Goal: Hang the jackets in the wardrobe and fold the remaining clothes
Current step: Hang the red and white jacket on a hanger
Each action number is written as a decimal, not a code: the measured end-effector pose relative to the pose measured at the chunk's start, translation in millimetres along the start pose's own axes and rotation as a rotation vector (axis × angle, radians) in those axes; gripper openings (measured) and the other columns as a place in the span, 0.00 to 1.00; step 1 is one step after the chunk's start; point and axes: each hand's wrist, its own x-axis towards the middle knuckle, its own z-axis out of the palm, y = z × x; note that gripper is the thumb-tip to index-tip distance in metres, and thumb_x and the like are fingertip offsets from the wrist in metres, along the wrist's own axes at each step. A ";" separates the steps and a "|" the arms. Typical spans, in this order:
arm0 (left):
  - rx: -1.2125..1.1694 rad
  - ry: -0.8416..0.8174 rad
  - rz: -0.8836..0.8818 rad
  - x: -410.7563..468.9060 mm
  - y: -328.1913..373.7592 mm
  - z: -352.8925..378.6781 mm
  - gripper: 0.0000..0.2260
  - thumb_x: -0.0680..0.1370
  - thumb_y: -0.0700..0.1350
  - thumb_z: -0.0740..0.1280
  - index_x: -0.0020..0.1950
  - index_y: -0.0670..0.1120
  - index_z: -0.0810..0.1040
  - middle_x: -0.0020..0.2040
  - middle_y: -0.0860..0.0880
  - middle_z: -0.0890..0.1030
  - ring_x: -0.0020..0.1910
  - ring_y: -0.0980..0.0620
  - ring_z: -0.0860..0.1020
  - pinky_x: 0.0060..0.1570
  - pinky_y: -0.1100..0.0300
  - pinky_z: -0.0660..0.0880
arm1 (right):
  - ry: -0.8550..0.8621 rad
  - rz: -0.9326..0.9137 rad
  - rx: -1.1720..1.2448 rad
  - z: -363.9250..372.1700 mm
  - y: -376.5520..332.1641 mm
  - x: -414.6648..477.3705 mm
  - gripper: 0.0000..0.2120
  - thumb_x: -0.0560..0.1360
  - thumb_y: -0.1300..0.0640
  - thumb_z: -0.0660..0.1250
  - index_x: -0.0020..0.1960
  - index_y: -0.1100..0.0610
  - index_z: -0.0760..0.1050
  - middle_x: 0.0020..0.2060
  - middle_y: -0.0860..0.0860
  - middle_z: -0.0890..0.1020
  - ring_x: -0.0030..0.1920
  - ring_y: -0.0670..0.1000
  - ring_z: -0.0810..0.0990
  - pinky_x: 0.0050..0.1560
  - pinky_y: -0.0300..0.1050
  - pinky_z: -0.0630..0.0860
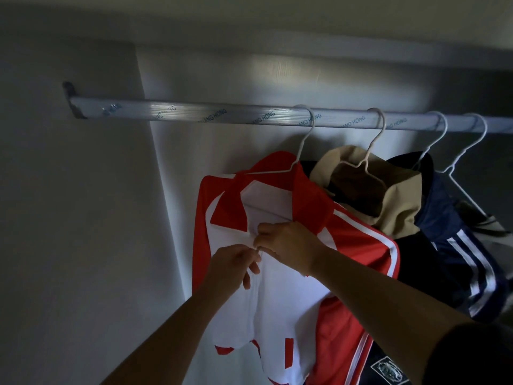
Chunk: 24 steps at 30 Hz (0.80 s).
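Head view: red-and-white jacket (280, 273) on a white hanger (301, 145), leftmost on the wardrobe rail (194, 113). Left hand (233, 266) and right hand (286, 244) both pinch its front opening below the collar. Fabric likely light, soft, slippery; best held by the front edges.

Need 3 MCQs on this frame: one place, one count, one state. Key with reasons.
1. Where on the rail does the red-and-white jacket hang? A) leftmost B) between others C) rightmost
2. How many hanger hooks sit on the rail? A) two B) four C) six
3. What are the hands doing? A) hanging idle B) one grips the rail C) both pinch the jacket's front

1 A: beige garment and navy jacket hang to its right.
2 B: four white hooks show.
3 C: left hand and right hand pinch at its opening.
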 end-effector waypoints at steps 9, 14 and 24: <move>0.474 0.296 0.304 1.6 -3.6 31.2 0.12 0.76 0.55 0.67 0.49 0.47 0.80 0.44 0.55 0.83 0.39 0.59 0.80 0.40 0.70 0.74 | 0.116 0.055 0.065 -23.5 -4.2 10.1 0.02 0.73 0.58 0.73 0.43 0.56 0.85 0.37 0.50 0.85 0.36 0.48 0.83 0.42 0.40 0.78; 0.545 0.266 0.280 0.9 0.3 36.9 0.11 0.78 0.53 0.65 0.50 0.47 0.81 0.45 0.54 0.84 0.41 0.59 0.81 0.44 0.67 0.77 | 0.209 0.215 0.041 -33.4 -0.3 12.1 0.06 0.75 0.57 0.68 0.46 0.56 0.84 0.41 0.49 0.85 0.41 0.50 0.82 0.50 0.40 0.72; 0.551 0.202 0.209 1.0 -5.4 29.1 0.11 0.78 0.55 0.65 0.47 0.48 0.81 0.42 0.55 0.84 0.38 0.59 0.80 0.41 0.69 0.77 | 0.263 0.422 0.052 -86.3 6.2 34.1 0.08 0.73 0.53 0.67 0.36 0.51 0.80 0.34 0.44 0.80 0.37 0.46 0.75 0.46 0.43 0.61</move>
